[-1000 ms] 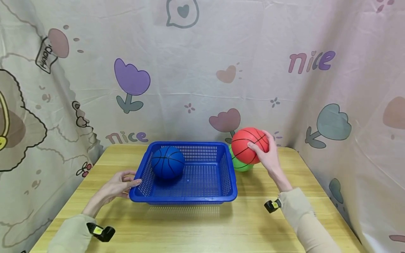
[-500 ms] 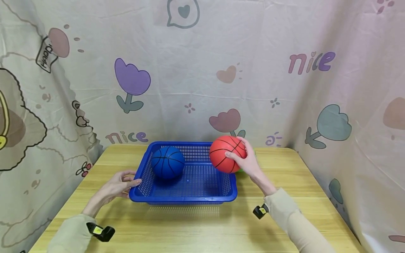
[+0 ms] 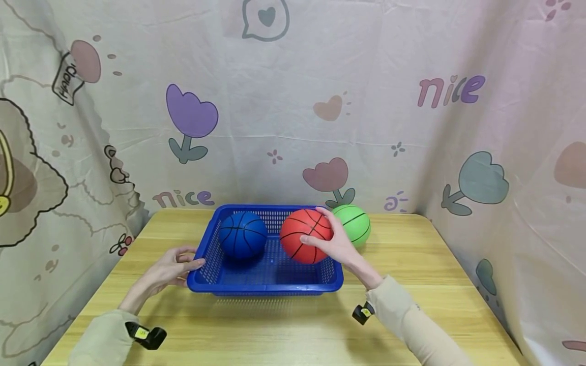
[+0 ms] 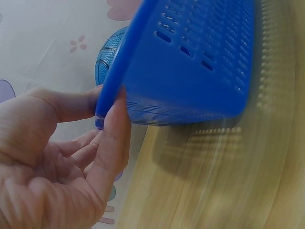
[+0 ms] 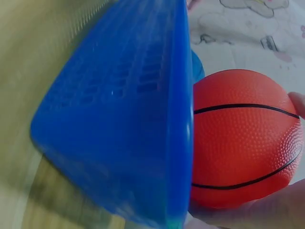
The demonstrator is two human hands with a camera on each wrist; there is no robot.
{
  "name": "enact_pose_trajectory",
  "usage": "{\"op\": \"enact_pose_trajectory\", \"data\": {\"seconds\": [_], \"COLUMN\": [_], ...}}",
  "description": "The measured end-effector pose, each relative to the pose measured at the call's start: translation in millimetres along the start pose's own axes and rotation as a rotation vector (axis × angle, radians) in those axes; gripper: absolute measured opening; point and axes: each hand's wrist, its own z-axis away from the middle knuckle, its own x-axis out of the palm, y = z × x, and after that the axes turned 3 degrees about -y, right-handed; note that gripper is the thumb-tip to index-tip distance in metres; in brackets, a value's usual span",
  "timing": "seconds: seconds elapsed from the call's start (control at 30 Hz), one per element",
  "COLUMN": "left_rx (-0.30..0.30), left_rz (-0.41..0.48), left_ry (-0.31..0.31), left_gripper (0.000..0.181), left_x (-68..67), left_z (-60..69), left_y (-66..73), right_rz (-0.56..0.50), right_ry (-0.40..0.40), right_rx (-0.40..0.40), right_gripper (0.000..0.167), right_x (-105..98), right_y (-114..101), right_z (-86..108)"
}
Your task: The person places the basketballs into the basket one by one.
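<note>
My left hand (image 3: pixel 168 269) pinches the left rim of the blue plastic basket (image 3: pixel 270 288); in the left wrist view the thumb and a finger clasp that rim (image 4: pixel 112 90). Inside the basket, on its left side, sits a blue basketball (image 3: pixel 242 235). My right hand (image 3: pixel 338 244) grips a small red basketball (image 3: pixel 302 236), thumb on the near side and fingers over its right. The ball is over the right half of the basket; the right wrist view shows the red basketball (image 5: pixel 243 138) partly behind the basket's wall (image 5: pixel 119 119). Whether it touches the bottom I cannot tell.
A green basketball (image 3: pixel 354 223) rests on the wooden table (image 3: pixel 412 264) just behind the basket's right side, partly hidden by my right hand. A printed cloth curtain (image 3: pixel 274 101) encloses the table at the back and on both sides.
My right hand has carried the red basketball leftward and down, from beside the basket to over its right half. The green basketball is now more exposed. My left hand stays on the rim.
</note>
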Motion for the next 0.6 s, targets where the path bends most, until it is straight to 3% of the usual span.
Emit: {"op": "enact_pose_trajectory", "data": {"seconds": [0.27, 0.6], "left_rx": [-0.003, -0.01], "left_rz": [0.005, -0.015], "left_ry": [-0.002, 0.004], "left_gripper": [0.068, 0.068], "left_x": [0.6, -0.1], "left_z": [0.1, -0.7], "left_y": [0.2, -1.3], "right_rz": [-0.059, -0.331], "right_ry": [-0.065, -0.123], "right_rx": [0.046, 0.135], "right_gripper": [0.085, 0.082], "right_x": [23, 40], "right_y": [-3, 4], "right_z": [-0.6, -6.5]}}
